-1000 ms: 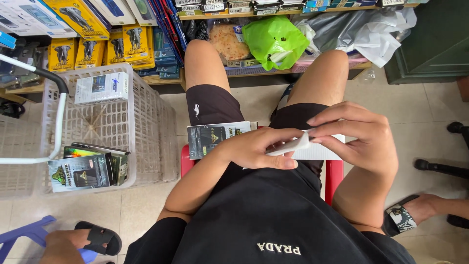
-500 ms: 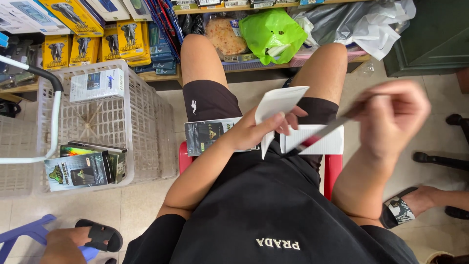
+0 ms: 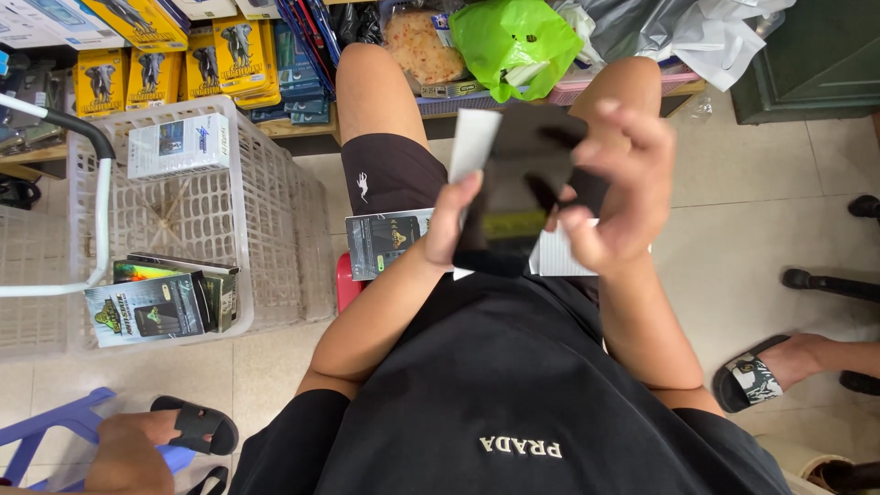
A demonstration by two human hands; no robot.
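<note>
My left hand [image 3: 451,225] and right hand [image 3: 616,188] both have a grip on a flat black rectangular card [image 3: 513,183], raised above my lap and blurred; a white paper sheet [image 3: 474,142] shows behind its left edge. On my thighs lie a dark printed flat box [image 3: 385,243] and a white flat packet [image 3: 561,257]. To my left stands a white plastic lattice basket [image 3: 275,211] holding more flat boxes.
</note>
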